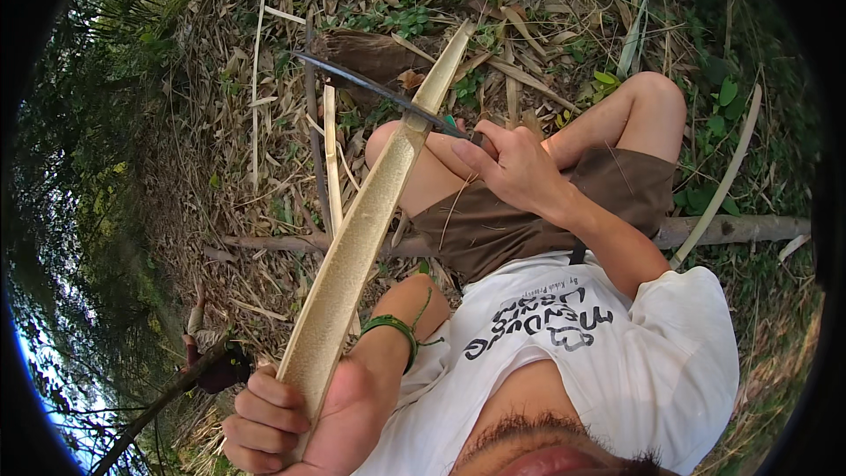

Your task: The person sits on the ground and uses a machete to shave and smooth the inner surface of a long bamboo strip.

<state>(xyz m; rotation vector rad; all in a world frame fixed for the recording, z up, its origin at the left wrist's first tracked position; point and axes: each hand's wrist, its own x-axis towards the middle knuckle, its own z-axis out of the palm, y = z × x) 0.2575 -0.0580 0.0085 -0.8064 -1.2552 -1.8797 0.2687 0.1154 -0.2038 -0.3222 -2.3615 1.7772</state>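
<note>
My left hand [304, 414] is closed around the lower end of a long split bamboo piece [357, 225]. Its pale hollow inside faces up, and it narrows toward the far end, slanting up and to the right. In my right hand [520, 167] is the handle of a machete [366, 86], mostly hidden by the fingers. The dark blade points left and crosses the bamboo's upper part, seemingly touching it. A green cord bracelet [392, 326] circles my left wrist. My bent legs in brown shorts [546, 211] lie beneath the work.
A thick brown log [370, 60] lies beyond the blade. A wooden pole [736, 229] runs sideways by my hips. Thin bamboo strips [331, 159] lie left of my legs, with another pale strip [724, 176] at right. Dry leaves and green plants cover the ground; trees stand at left.
</note>
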